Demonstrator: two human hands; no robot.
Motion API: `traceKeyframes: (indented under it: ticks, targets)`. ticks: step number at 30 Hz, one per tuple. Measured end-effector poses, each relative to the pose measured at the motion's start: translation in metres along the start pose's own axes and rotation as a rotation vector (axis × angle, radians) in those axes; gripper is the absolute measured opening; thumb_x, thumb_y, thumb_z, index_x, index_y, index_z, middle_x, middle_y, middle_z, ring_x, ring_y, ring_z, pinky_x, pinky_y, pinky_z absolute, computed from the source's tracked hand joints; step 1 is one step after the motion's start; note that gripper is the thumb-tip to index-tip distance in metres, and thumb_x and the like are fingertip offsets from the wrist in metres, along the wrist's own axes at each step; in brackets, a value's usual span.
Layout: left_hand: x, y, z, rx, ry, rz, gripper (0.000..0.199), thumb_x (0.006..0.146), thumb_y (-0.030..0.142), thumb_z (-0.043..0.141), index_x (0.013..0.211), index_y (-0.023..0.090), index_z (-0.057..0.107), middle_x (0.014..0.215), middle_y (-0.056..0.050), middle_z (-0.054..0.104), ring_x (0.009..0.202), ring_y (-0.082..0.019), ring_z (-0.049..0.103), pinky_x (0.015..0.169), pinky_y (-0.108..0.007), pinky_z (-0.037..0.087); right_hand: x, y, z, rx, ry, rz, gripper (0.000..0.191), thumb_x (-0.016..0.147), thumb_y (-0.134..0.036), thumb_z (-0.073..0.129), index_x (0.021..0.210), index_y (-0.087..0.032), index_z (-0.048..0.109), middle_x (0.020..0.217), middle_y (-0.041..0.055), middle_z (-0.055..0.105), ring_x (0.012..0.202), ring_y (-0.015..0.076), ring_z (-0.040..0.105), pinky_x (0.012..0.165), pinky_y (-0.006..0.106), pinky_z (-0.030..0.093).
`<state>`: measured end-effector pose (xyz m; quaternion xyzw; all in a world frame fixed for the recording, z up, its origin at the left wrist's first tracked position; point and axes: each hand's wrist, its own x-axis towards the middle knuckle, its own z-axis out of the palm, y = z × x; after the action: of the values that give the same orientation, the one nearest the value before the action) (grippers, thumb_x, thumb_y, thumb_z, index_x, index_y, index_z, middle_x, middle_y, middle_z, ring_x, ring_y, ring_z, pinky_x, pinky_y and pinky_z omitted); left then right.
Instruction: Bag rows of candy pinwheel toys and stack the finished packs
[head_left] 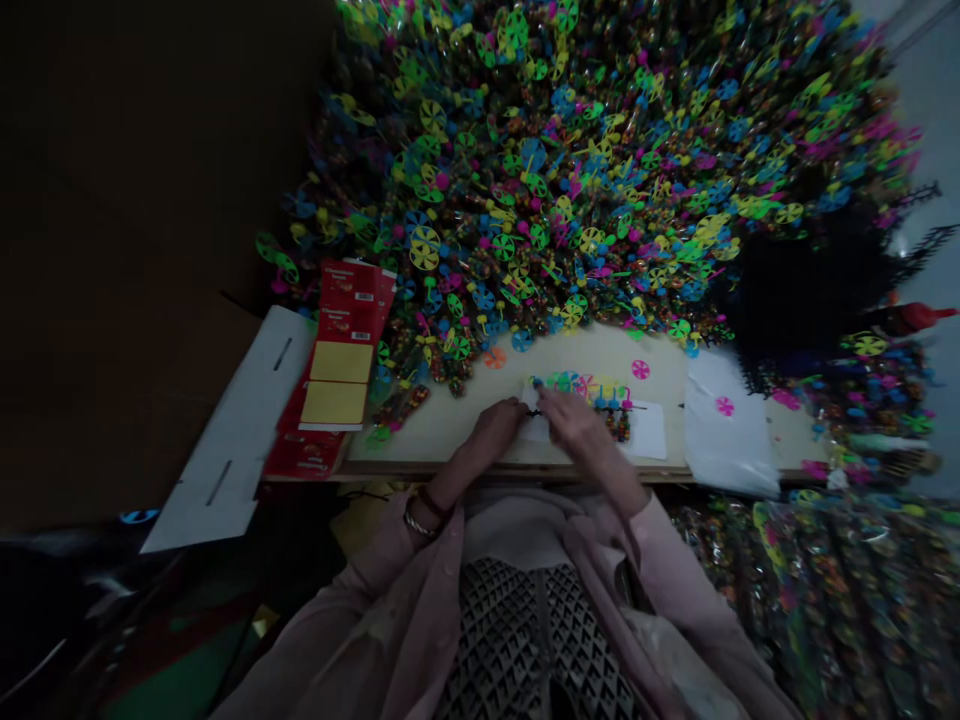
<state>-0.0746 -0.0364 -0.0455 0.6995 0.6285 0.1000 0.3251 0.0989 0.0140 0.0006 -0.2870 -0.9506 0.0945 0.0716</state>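
My left hand [499,425] and my right hand [574,420] are close together above the table's front edge. A thin dark strand [529,412] runs from my left fingertips towards my right fingers, which partly hide it. Just beyond them stands a row of small multicoloured plastic pinwheels [577,386] on sticks. A white paper sheet [646,432] lies under the row's right end. Beside it is a small bundle of dark, beaded sweets or beads [619,425]. Whether my right hand grips anything is hidden.
A huge heap of neon pinwheel sticks [570,170] rises behind the pale wooden table [431,425]. Loose pinwheels lie on it. Red printed cards [345,300], yellow labels [341,380], a slotted white board [232,430], a plastic sheet [727,430] and shiny packets [825,590] surround it.
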Motion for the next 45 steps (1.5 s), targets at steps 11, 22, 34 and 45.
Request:
traceKeyframes:
  ticks: [11,22,34,45]
  targets:
    - [0.006,-0.009,0.009,-0.038,0.001,0.049,0.025,0.093,0.020,0.041,0.099,0.017,0.065,0.093,-0.008,0.063,0.088,-0.018,0.060,0.079,-0.026,0.047,-0.044,-0.036,0.063,0.049,0.201,0.229,0.030,0.094,-0.019,0.043,0.115,-0.022,0.064,0.128,0.0097,0.060,0.125,0.0205,0.047,0.107,0.046,0.033]
    - [0.007,-0.004,0.012,-0.150,0.075,0.079,0.035,0.088,0.006,0.038,0.108,0.015,0.064,0.118,-0.011,0.065,0.109,-0.021,0.060,0.094,-0.032,0.047,0.134,-0.020,0.033,0.012,-0.097,0.358,0.032,0.094,-0.035,0.046,0.112,-0.014,0.062,0.108,0.0133,0.065,0.107,0.0252,0.054,0.088,0.036,0.043]
    - [-0.001,-0.008,0.008,-0.117,0.088,0.044,0.024,0.093,0.025,0.047,0.101,0.015,0.067,0.098,-0.008,0.065,0.096,-0.019,0.062,0.084,-0.027,0.047,0.096,0.067,-0.025,0.078,-0.200,0.099,0.032,0.085,-0.006,0.045,0.103,-0.015,0.070,0.100,0.0110,0.068,0.097,0.0202,0.059,0.087,0.031,0.044]
    - [0.004,-0.031,0.013,-0.221,0.123,0.249,0.020,0.091,0.018,0.047,0.102,0.017,0.064,0.099,-0.006,0.065,0.097,-0.017,0.059,0.087,-0.027,0.044,0.055,0.046,-0.039,0.195,-0.389,-0.262,0.025,0.085,-0.008,0.051,0.096,-0.020,0.070,0.100,0.0076,0.066,0.101,0.0178,0.056,0.082,0.029,0.045]
